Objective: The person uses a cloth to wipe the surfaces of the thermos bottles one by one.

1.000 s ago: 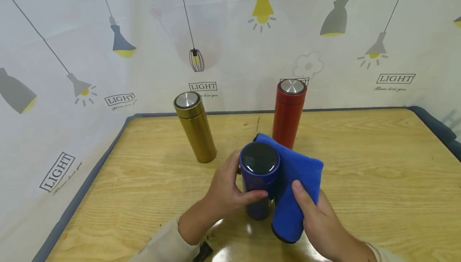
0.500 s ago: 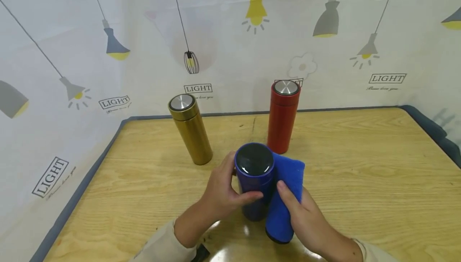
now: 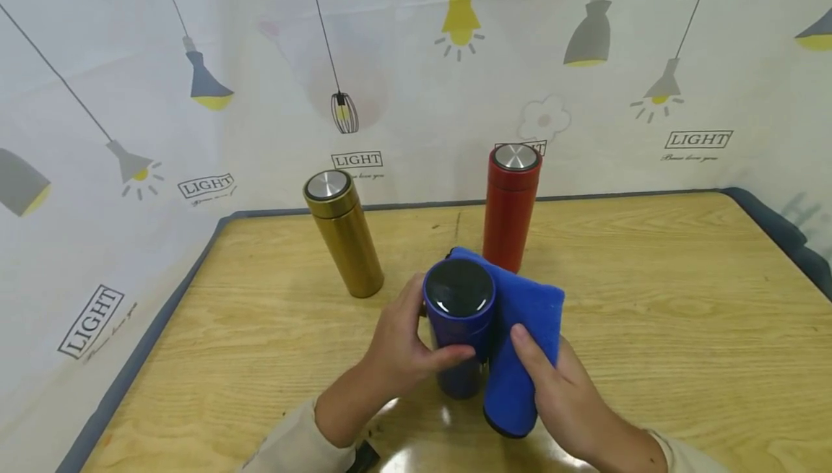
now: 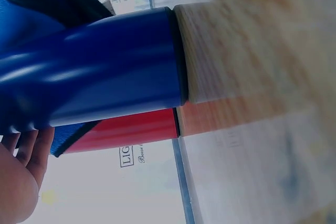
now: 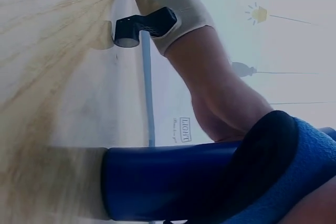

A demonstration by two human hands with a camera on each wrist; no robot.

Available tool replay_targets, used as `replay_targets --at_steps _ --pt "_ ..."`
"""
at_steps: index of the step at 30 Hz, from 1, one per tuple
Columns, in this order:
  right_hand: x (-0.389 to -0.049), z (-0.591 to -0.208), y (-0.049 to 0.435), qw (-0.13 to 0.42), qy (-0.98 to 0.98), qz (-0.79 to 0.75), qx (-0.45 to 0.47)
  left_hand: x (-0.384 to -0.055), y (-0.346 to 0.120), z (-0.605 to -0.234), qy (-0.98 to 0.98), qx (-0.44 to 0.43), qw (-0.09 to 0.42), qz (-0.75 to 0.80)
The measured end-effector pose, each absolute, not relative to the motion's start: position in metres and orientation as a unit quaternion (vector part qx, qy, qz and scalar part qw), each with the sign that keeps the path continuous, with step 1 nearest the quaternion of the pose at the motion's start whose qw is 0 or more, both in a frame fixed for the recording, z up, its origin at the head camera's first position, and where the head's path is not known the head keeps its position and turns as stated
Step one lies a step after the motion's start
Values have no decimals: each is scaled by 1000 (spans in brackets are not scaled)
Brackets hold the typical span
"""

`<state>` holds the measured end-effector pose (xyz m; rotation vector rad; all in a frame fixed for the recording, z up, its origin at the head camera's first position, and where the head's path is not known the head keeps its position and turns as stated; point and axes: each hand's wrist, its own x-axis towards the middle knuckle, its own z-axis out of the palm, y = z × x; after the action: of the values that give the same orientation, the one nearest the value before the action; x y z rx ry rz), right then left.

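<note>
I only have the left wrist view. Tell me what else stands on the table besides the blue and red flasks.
Observer: A gold flask stands upright to the left of the red flask, apart from both hands.
Operator: Report what the right hand is doing.
Observer: The right hand presses a folded blue cloth against the right side of the blue flask.
Operator: Give me the left hand's hold.
Observer: The left hand grips the blue flask just under its lid, thumb across the front.
Operator: Say whether the flask is on the table.
Observer: The right wrist view shows its base resting on the wooden table.
</note>
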<state>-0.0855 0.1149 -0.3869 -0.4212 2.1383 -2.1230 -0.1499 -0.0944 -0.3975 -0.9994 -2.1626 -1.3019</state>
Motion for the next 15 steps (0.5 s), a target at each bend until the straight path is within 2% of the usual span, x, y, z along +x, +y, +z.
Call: replay_targets --at_steps 8,15 --pt "-88 -388 108 77 699 -698 -134 -149 -95 -398 -781 -357 209 -469" --pt "-84 -391 113 54 702 -699 -123 -150 -95 -399 -782 -355 202 -471"
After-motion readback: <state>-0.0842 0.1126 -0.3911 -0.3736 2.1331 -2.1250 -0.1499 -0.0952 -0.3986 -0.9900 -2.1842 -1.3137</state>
